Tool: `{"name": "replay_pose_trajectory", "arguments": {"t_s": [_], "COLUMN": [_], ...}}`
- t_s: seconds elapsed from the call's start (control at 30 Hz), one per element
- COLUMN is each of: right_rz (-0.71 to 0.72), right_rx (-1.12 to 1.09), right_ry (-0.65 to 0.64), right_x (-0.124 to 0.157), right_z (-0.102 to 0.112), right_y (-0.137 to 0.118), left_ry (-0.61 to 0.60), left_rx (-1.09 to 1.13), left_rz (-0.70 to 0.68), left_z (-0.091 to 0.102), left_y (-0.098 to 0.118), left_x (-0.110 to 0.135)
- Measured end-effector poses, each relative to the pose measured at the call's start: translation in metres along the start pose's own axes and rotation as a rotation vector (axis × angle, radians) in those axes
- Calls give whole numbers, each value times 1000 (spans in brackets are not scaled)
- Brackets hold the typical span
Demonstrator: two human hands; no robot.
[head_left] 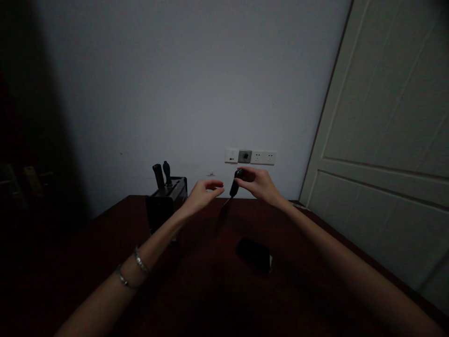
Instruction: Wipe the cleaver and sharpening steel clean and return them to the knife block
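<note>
My right hand (pixel 257 184) pinches the black handle of a kitchen knife (pixel 234 186) near its top end. The blade slants down and to the left, dim against the dark red table. Just left of the knife is my left hand (pixel 206 191), its fingers curved and apart, holding nothing and not touching the handle. Behind my left forearm stands a dark knife block (pixel 167 201). Two black handles stick up out of its top, and my forearm hides part of its lower right side.
A flat black object (pixel 255 254) with a light edge at its right end lies on the dark red table (pixel 206 290). The pale wall behind carries a row of sockets (pixel 263 157). To the right rises a white panelled door (pixel 382 140). The room is dim.
</note>
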State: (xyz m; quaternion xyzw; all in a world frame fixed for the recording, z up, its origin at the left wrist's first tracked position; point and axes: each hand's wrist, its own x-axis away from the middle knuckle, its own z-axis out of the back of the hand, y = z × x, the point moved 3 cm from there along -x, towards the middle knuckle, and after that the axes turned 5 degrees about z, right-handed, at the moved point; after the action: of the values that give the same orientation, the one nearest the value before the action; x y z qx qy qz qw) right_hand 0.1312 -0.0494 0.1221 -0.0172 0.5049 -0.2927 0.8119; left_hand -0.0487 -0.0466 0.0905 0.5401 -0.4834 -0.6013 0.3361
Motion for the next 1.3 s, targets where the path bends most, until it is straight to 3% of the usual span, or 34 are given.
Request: {"name": "replay_pose_trajectory", "arguments": {"t_s": [0.2, 0.27, 0.43, 0.67, 0.83, 0.93, 1.1, 1.2, 1.3], "right_rz": [-50, -76, -184, -217, -232, -230, -345, -330, -317], "right_rx": [-151, -195, -299, -369, -360, -334, -491, -541, -539], "right_ry": [-56, -46, 48, 38, 25, 40, 30, 60, 100], "right_x": [-6, -7, -8, -10, -18, -27, -59, -84, -111], "right_z": [-11, -14, -21, -43, -51, -48, -41, -39, -39], "right_y": [-8, -12, -20, -27, -33, -35, -33, -37, -44], "left_ry": [-298, -327, -243, -181, -254, -201, -77, -1, -49], "left_rx": [-61, -97, -161, -176, -364, -503, -815, -871, -891], "left_rz": [30, 8, -54, -109, -103, -122, -312, -456, -455], "left_z": [-4, -4, 4, 14, 24, 40, 73, 94, 113], "left_y": [-11, -14, -15, -11, 5, 10, 6, -1, -22], "left_x": [-11, -10, -9, -3, 5, 13, 42, 70, 100]}}
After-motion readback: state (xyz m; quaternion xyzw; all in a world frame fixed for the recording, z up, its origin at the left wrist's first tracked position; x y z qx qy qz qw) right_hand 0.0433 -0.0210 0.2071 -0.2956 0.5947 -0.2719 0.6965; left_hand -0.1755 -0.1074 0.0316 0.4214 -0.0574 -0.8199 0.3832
